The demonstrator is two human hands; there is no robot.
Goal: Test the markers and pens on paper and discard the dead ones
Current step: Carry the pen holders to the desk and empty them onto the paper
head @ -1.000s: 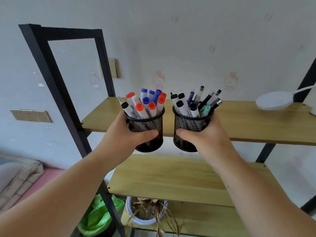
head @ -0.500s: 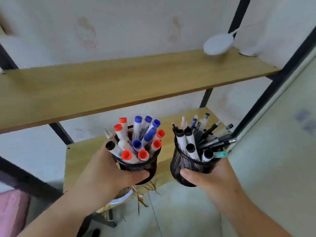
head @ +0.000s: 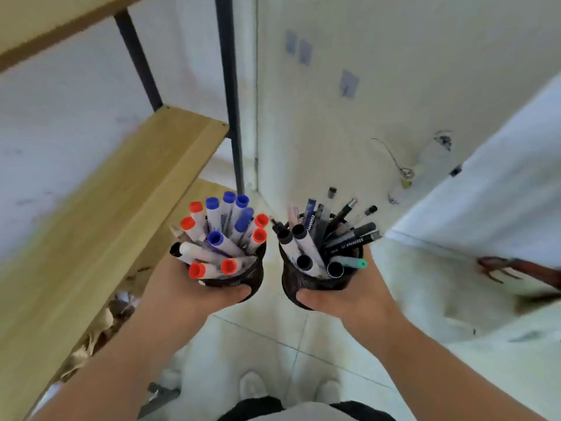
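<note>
Above the tiled floor [head: 267, 335], just off the end of the wooden shelf [head: 100, 214], we carry two black mesh cups side by side, close but not touching. Our left hand [head: 188, 291] wraps the left cup [head: 249, 273], thumb curled across its near wall; it is packed with red- and blue-capped markers [head: 224, 229]. Our right hand [head: 352, 294] grips the right cup [head: 293, 287] the same way, holding black-capped markers and thin pens [head: 340, 235].

We judge each cup light but top-heavy, since the contents fan out well past the rim and lean loosely. The wire mesh should be stiff and give the fingers good purchase, so holding low round the wall suits it. Tipping could spill the smooth, round barrels, which would roll.

The fingers behind both cups are hidden. Motion blur smears the shelf and the right edge, where a dark reddish shape cannot be identified. We see no paper and no bin.
</note>
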